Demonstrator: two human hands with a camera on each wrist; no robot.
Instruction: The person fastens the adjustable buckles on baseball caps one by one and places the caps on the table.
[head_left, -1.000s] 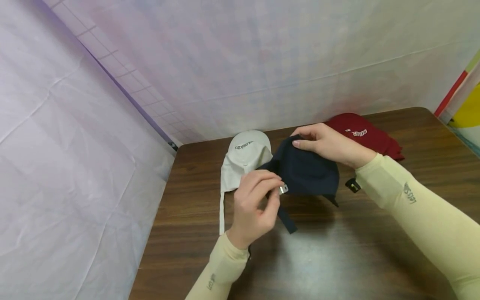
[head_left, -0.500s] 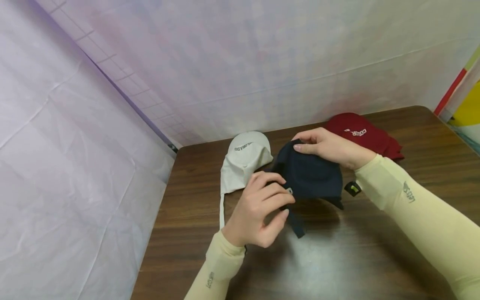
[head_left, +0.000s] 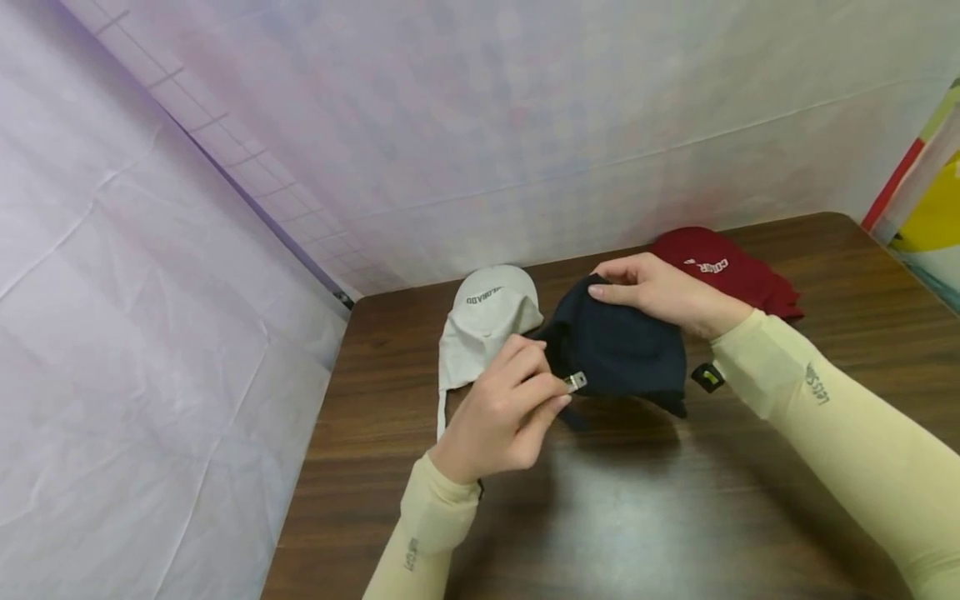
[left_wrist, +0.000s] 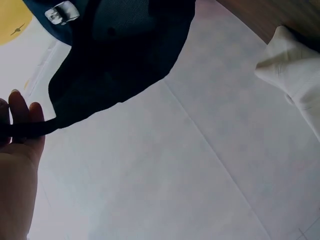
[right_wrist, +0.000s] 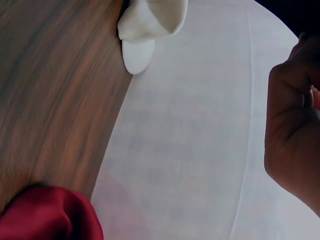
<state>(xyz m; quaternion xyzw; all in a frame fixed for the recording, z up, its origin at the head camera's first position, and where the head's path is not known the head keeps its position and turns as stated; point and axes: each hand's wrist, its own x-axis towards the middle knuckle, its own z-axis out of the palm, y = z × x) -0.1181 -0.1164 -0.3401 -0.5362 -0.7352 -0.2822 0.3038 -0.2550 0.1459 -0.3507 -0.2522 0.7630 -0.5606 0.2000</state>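
Observation:
A dark navy cap is held up above the table between both hands. My right hand grips its upper edge, thumb on the near side. At the cap's left, my left hand pinches the strap near a small metal buckle. In the left wrist view the dark strap runs from the cap into the fingers of that hand. The right wrist view shows my right hand in shadow, with only a dark corner of the cap beyond it.
A white cap with dark lettering lies behind the left hand, its strap hanging toward me. Behind the right hand lies a dark red cap with white lettering. The brown wooden table meets a pale cloth backdrop at its back edge.
The left hand's fingers loosened at the buckle half a second ago and now pinch the strap again. The cap has shifted slightly right; the right hand keeps its grip.

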